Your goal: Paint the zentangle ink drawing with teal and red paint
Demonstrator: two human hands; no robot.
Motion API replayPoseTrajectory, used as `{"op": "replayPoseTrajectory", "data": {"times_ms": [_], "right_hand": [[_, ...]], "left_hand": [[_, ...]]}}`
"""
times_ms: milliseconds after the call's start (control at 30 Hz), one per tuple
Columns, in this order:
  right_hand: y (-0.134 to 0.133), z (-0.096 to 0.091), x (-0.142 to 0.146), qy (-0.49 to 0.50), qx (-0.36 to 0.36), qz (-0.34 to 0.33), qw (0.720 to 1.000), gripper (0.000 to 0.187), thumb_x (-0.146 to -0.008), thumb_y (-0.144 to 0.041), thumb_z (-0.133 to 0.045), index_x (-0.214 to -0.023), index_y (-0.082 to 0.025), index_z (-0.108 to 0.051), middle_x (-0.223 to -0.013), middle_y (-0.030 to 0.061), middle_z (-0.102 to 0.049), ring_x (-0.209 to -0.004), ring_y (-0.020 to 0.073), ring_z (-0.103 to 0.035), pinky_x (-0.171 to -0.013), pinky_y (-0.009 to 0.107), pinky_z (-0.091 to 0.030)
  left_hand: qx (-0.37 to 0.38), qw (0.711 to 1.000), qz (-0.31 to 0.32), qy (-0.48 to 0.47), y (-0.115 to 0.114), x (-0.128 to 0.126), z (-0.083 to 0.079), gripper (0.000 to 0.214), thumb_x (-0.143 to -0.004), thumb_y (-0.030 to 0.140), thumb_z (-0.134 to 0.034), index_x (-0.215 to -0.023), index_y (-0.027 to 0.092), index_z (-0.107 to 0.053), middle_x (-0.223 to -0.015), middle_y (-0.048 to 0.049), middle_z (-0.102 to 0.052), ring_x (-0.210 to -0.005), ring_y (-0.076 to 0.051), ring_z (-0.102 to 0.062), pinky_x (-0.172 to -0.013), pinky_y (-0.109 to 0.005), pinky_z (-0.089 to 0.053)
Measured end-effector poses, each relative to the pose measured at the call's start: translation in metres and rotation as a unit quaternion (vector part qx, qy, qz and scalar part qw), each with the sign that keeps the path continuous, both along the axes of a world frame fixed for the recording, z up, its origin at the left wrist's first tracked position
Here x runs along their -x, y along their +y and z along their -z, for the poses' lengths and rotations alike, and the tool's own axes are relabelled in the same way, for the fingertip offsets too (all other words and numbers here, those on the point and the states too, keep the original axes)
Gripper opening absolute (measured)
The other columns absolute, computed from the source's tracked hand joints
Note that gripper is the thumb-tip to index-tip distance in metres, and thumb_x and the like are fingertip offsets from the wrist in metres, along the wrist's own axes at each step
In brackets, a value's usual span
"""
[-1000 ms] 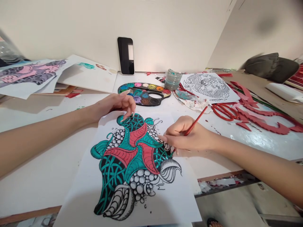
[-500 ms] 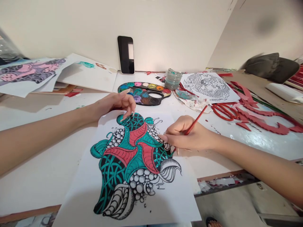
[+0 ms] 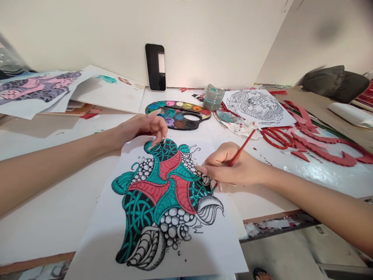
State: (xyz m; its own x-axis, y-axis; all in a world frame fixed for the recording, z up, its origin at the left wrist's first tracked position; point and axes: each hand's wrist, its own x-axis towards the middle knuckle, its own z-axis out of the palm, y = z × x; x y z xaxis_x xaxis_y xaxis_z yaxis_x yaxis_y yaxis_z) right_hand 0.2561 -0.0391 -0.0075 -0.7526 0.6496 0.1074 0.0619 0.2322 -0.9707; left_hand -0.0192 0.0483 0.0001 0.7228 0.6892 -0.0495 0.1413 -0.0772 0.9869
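Brush [image 3: 242, 147] barely shifted; palette [image 3: 178, 116], jar [image 3: 213, 98] beyond drawing [image 3: 169, 184]

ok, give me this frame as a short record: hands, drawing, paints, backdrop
left hand: loosely curled at the top of the drawing, holding nothing
right hand: grips red paintbrush, tip by the drawing's right side
drawing colours: teal, red; bubble clusters uncoloured
palette: beyond the drawing, several colours
jar: right of palette, greyish contents
phone: upright against wall
line-art sheet: right of jar, uncoloured
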Motion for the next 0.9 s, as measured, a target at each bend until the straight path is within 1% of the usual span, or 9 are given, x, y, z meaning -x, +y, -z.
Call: {"op": "replayPoseTrajectory", "data": {"times_ms": [100,267,533,667,800,900], "right_hand": [[-0.0009,-0.0004,0.0004,0.006,-0.002,0.012,1.0,0.06,-0.089,-0.017,-0.074,-0.054,-0.02,-0.025,-0.05,-0.0098,-0.024,-0.048,0.003,-0.02,-0.043,0.02,-0.016],[-0.001,-0.0005,0.0001,-0.001,-0.008,0.004,1.0,0.061,-0.09,-0.017,-0.074,-0.055,-0.019,-0.023,-0.052,-0.0099,-0.02,-0.049,0.0028,-0.017,-0.043,0.02,-0.015],[0.0014,-0.0012,0.0001,-0.001,0.002,0.007,1.0,0.063,-0.088,-0.016,-0.075,-0.053,-0.019,-0.023,-0.051,-0.0099,-0.02,-0.048,0.002,-0.019,-0.042,0.019,-0.015],[0.0002,0.0001,0.0001,0.014,0.035,0.025,0.999,0.061,-0.088,-0.018,-0.077,-0.051,-0.018,-0.028,-0.046,-0.0101,-0.029,-0.043,0.001,-0.026,-0.039,0.016,-0.02],[-0.0018,-0.0009,0.0019,0.027,0.067,0.042,0.996,0.058,-0.088,-0.022,-0.078,-0.05,-0.016,-0.035,-0.043,-0.0084,-0.04,-0.04,0.0011,-0.036,-0.039,0.013,-0.027],[-0.0026,-0.003,0.0036,0.025,0.073,0.063,0.995,0.056,-0.089,-0.029,-0.078,-0.05,-0.015,-0.04,-0.043,-0.0068,-0.046,-0.038,0.0009,-0.039,-0.036,0.012,-0.028]], "left_hand": [[-0.002,1.0,-0.006,0.001,-0.0006,-0.001,-0.0002,0.062,-0.079,0.078,-0.064,-0.073,0.016,-0.066,-0.05,-0.0015,-0.061,-0.043,-0.01,-0.053,-0.046,-0.021,-0.042],[-0.006,1.0,-0.014,-0.005,-0.0036,-0.0012,-0.0005,0.062,-0.08,0.078,-0.062,-0.074,0.016,-0.066,-0.051,-0.0019,-0.062,-0.043,-0.01,-0.052,-0.045,-0.021,-0.041],[0.002,1.0,-0.02,0.001,-0.0038,-0.0025,-0.0025,0.06,-0.079,0.076,-0.065,-0.073,0.016,-0.067,-0.05,-0.0013,-0.062,-0.044,-0.009,-0.053,-0.046,-0.02,-0.042],[0.004,1.0,-0.013,0.001,-0.0019,0.0003,-0.0004,0.06,-0.081,0.076,-0.062,-0.075,0.016,-0.065,-0.049,-0.0012,-0.06,-0.042,-0.011,-0.053,-0.043,-0.021,-0.041],[0.001,1.0,-0.022,-0.02,-0.0033,0.0041,0.0009,0.058,-0.088,0.074,-0.055,-0.079,0.017,-0.062,-0.053,-0.0025,-0.062,-0.044,-0.013,-0.055,-0.041,-0.022,-0.039],[-0.008,0.999,-0.027,-0.019,-0.0045,0.0046,0.001,0.056,-0.092,0.071,-0.051,-0.08,0.017,-0.061,-0.053,-0.0029,-0.061,-0.045,-0.013,-0.055,-0.042,-0.022,-0.039]]}}
